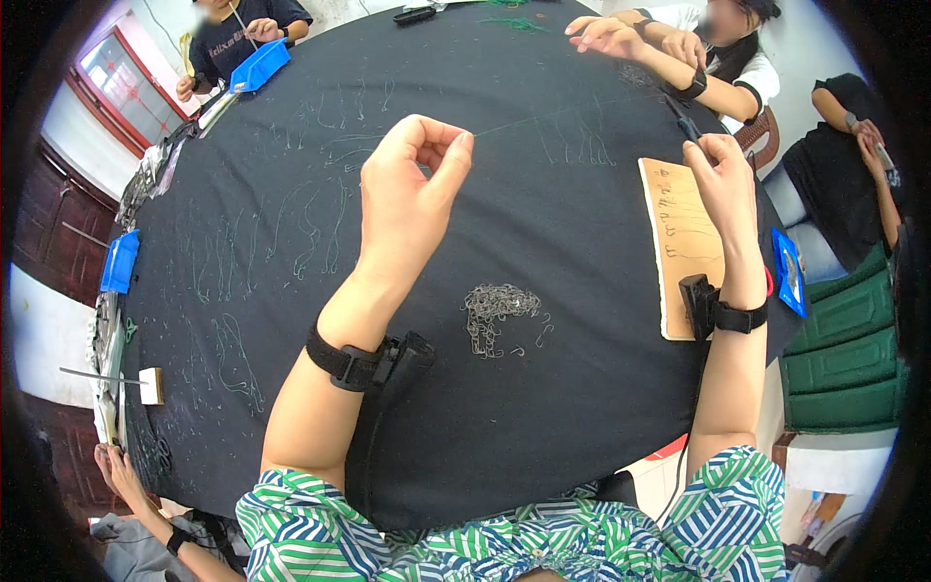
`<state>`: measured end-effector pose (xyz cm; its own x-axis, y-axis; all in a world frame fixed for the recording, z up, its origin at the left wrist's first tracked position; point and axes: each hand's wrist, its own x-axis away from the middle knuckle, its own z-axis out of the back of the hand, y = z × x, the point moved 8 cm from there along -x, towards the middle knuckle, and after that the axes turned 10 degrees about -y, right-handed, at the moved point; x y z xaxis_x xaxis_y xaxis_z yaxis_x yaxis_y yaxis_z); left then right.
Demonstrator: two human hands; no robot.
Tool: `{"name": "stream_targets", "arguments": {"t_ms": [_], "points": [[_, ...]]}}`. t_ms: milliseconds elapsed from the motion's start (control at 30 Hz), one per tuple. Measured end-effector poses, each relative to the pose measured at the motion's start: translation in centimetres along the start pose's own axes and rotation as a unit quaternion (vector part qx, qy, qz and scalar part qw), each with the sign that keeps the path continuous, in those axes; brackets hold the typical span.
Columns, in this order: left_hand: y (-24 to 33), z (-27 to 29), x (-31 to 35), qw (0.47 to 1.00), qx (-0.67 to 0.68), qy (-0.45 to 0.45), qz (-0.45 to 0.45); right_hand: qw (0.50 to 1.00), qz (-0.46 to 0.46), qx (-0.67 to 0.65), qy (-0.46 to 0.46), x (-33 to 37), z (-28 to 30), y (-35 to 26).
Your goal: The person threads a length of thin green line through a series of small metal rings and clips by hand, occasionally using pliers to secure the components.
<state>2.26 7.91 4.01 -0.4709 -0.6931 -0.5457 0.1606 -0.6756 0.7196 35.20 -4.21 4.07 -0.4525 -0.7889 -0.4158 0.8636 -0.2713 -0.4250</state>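
Farthest left on the counter [553,427], fine greenish lines [310,233] lie in loose rows, well spread out, I would judge so that they don't tangle. My left grip [409,184] is raised above the cloth, thumb and forefinger pinched together on the end of a thin strand [524,120]. It runs off up and to the right, looking nearly straight, so I take it to be under light pull; where its far end is fixed I cannot make out. Below and between my arms is a heap of small metal hooks [500,301], a few loose beside it, probably put there to be within easy reach of either side. Right of that, a tan board [652,233] carries a row of hooks with thin lines trailing from them, perhaps so each stays separate. My right grip [725,179] is above the board's far corner, its fingertips looking clamped on a slim dark piece [688,126].

The counter has a black cloth over it, slightly wrinkled. Around it, from the left: a co-worker's hand [121,477] at the near edge, a blue tray [119,262], a red-framed door [131,82], another co-worker's hands [611,39] across from me, a blue packet [790,272] and a green chair [839,339].
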Motion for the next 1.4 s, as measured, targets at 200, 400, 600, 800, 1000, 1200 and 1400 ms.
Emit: {"name": "stream_targets", "arguments": {"t_ms": [200, 400, 600, 800, 1000, 1200, 1400], "points": [[-0.5, 1.5, -0.4, 0.999, 0.032, 0.027, 0.026, 0.996, -0.079, 0.032, -0.010, -1.0, 0.3, 4.2], [-0.1, 2.7, -0.5, 0.996, 0.069, 0.059, 0.016, 0.995, -0.023, 0.002, -0.095, -0.8, -1.6, 2.8], [0.7, 3.1, -0.3, 0.989, 0.124, 0.077, 0.000, 0.882, 0.123, -0.121, -0.438, 3.8, -6.3, -4.7], [1.8, 3.9, 0.0, 0.970, 0.201, 0.132, -0.031, 0.882, 0.067, -0.023, -0.465, 4.4, -7.1, -4.2], [2.9, 1.8, -0.2, 0.987, 0.159, 0.012, -0.020, 0.927, 0.167, 0.015, -0.336, 5.1, -8.5, -5.4], [4.1, 0.4, 0.1, 0.996, 0.043, -0.055, -0.059, 0.916, 0.141, 0.158, -0.340, 5.7, -8.9, -7.4], [5.2, 0.3, -0.2, 0.995, 0.019, -0.074, -0.064, 0.915, 0.172, -0.201, -0.303, 4.4, -3.5, -14.1]]}}
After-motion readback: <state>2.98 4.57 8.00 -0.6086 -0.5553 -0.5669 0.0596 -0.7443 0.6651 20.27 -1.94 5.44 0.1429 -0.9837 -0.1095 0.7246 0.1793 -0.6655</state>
